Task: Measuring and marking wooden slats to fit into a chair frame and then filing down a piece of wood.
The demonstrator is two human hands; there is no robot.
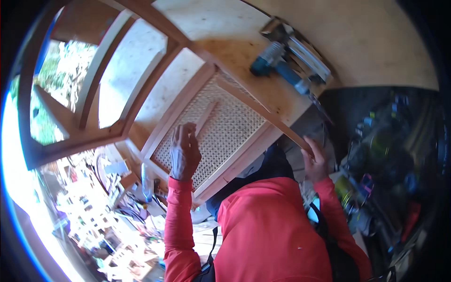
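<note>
My right hand (pixel 315 160) grips the lower end of a long thin wooden strip (pixel 263 112). That strip slants up and left across a framed woven cane panel (pixel 225 127), its far end over the panel's upper corner. My left hand (pixel 184 152) hovers over the panel's left side with its fingers curled together; whatever may be between them is hidden. Beside those fingertips a short wooden strip (pixel 206 116) lies on the cane weave. The panel's wooden frame (pixel 178 108) rests tilted on the workbench (pixel 235 49).
A teal nail gun (pixel 286 63) lies on the bench at the upper right. A slatted wooden frame (pixel 127 113) stands at the left. Wood offcuts (pixel 131 263) litter the floor at lower left. Tools and bags (pixel 376 188) crowd the dark right side.
</note>
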